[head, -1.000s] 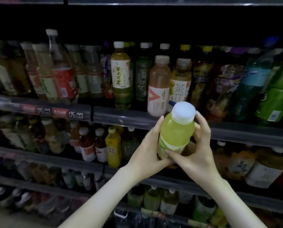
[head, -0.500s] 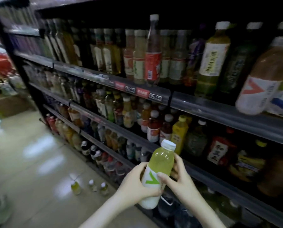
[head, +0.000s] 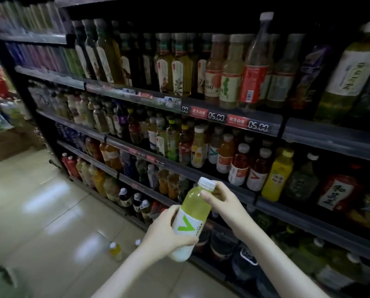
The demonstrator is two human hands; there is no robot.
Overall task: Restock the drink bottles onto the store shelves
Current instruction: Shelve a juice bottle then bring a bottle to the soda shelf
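A person holds one drink bottle (head: 196, 204) with both hands. It is up in the air in front of the low shelves, near the middle of the view. The drink inside is yellow-green. The bottle has a white cap (head: 206, 183) and a white label with a big green V on it. It leans, with the cap up and to the right, toward the shelves.

The left hand (head: 164, 234) holds the bottom part of the bottle. Its fingers (head: 190, 240) are curled tight round it, below the label. The right hand (head: 225, 206) holds the top part, just under the cap. Its fingers are curled round the far side and its thumb is on the near side.

The store shelves (head: 330, 136) fill the far and right side, packed with rows of bottles. Red price tags (head: 236, 121) on one shelf edge sit beside numbers that read 05.00. A yellow bottle (head: 277, 176) stands on the shelf to the right of the right hand.

On the shiny tiled floor (head: 40, 201), a small yellow bottle (head: 116, 251) stands near the bottom shelf, just left of the left hand.
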